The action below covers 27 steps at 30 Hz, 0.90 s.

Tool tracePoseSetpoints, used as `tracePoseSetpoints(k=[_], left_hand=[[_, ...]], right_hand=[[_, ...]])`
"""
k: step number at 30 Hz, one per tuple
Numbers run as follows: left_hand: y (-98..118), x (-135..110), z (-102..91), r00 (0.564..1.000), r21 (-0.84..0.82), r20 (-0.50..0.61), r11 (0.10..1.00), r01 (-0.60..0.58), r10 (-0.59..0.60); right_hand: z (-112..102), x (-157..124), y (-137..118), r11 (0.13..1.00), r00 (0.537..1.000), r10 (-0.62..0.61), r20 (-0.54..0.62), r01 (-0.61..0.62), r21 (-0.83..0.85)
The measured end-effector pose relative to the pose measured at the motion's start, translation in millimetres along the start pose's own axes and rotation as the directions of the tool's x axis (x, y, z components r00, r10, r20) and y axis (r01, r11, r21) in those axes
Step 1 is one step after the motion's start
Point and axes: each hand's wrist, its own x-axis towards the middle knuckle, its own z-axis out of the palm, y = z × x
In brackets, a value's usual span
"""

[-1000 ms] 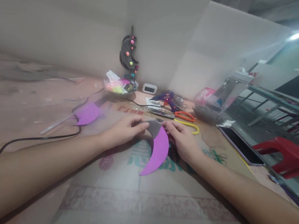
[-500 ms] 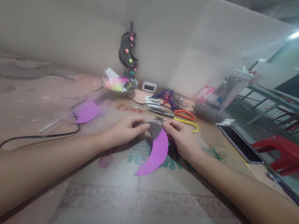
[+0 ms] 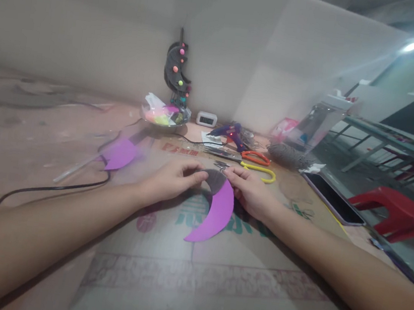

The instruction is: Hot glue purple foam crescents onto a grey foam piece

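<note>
A purple crescent of foam (image 3: 216, 212) lies on the printed cardboard sheet (image 3: 192, 270) before me. A grey piece (image 3: 214, 179) covers its upper tip. My left hand (image 3: 171, 180) pinches the grey piece from the left with thumb and fingers closed on it. My right hand (image 3: 250, 191) presses the same tip from the right, fingertips together on the grey piece. A second purple foam shape (image 3: 120, 155) lies apart to the left.
Behind my hands lie orange-handled scissors (image 3: 254, 157), a yellow hook (image 3: 262, 171) and a glue gun (image 3: 230, 133). A bowl of bright bits (image 3: 164, 118), a dark decorated crescent (image 3: 177, 75) and a small clock (image 3: 206, 119) stand by the wall. A phone (image 3: 333, 199) lies right; a black cable (image 3: 53, 188) runs left.
The lower tip of the purple crescent has swung slightly to the left. Both hands stay on its upper tip.
</note>
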Motion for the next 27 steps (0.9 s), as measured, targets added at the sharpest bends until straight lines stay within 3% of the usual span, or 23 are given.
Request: tracePoseSetpoints(k=[10, 17, 21, 27], left_hand=[[-2.0, -0.1, 0.2, 0.997, -0.039, -0.072, 0.999, 0.013, -0.016], [-3.4, 1.1, -0.8, 0.992, 0.006, -0.127, 1.000, 0.026, -0.025], [-1.8, 0.7, -0.5, 0.991, 0.026, -0.132, 0.999, 0.025, -0.021], [1.5, 0.3, -1.4, 0.997, 0.052, -0.082, 0.999, 0.010, -0.005]], right_hand=[[-0.7, 3.1, 3.1, 0.998, 0.997, -0.049, -0.057, 0.046, -0.049], [-2.2, 0.7, 1.9, 0.955, 0.987, -0.154, -0.046, 0.137, -0.264], [-2.1, 0.7, -0.3, 0.926, 0.992, -0.123, 0.027, 0.125, -0.357], [-1.6, -1.6, -1.8, 0.904, 0.996, -0.091, 0.000, 0.082, -0.420]])
